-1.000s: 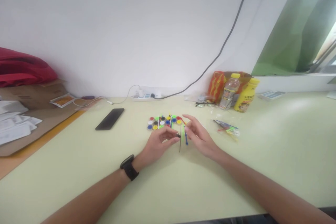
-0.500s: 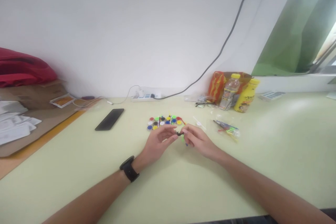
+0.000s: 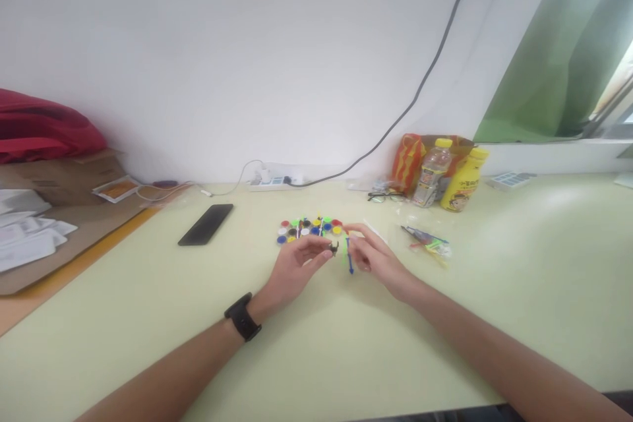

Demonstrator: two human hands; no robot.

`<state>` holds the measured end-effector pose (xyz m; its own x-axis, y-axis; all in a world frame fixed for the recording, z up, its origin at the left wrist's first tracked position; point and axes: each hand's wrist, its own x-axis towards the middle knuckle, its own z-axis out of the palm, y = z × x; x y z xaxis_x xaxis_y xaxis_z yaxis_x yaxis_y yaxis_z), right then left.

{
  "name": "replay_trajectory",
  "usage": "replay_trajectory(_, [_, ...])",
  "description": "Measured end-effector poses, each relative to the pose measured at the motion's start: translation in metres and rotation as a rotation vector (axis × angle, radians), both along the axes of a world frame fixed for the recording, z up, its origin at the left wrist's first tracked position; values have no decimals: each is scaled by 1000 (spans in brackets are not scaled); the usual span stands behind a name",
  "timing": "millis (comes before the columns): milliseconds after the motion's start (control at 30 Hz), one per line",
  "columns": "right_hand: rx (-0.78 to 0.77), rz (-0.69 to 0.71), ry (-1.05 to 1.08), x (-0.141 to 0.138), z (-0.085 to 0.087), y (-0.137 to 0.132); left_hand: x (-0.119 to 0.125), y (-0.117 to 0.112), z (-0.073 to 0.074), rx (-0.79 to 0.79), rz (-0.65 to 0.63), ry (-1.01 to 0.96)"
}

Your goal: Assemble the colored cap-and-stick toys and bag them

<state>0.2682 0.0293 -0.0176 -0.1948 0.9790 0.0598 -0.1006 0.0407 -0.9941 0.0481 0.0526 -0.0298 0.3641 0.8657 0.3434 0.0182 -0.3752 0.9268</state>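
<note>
A small black plastic piece with short prongs [image 3: 335, 248] is pinched between the thumb and fingers of my left hand [image 3: 297, 264]. Just to its right is my right hand [image 3: 378, 260], its index finger stretched out and the other fingers partly curled, apart from the black piece. A blue stick with pointed ends [image 3: 351, 257] shows beside the right fingers, with a bit of green next to it. Beyond my hands, several coloured round discs [image 3: 306, 231] lie in rows with thin coloured sticks on them; my left fingers hide some of the near ones.
A black phone [image 3: 206, 224] lies to the left. On the right are a bag of coloured sticks [image 3: 429, 241], eyeglasses [image 3: 384, 197], a clear bottle [image 3: 431, 175] and a yellow bottle [image 3: 463, 181]. A power strip [image 3: 277, 181] sits against the wall. Papers [image 3: 30, 234] are at far left.
My right fingers have come off the black piece and opened slightly, uncovering more of the blue stick. The black piece has stayed in my left hand and is turned differently.
</note>
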Motion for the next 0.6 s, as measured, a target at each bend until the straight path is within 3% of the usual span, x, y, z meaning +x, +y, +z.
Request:
replay_trajectory(100, [-66,95,14,0,-2,0,0,1,0,49,43,24])
replay_trajectory(200, [-31,195,36,5,1,2,0,2,-1,66,57,23])
replay_trajectory(400, [4,54,-56,3,4,2,0,2,-3,91,30,42])
replay_trajectory(600, [137,149,-238,-4,-10,-3,1,-1,0,82,-6,48])
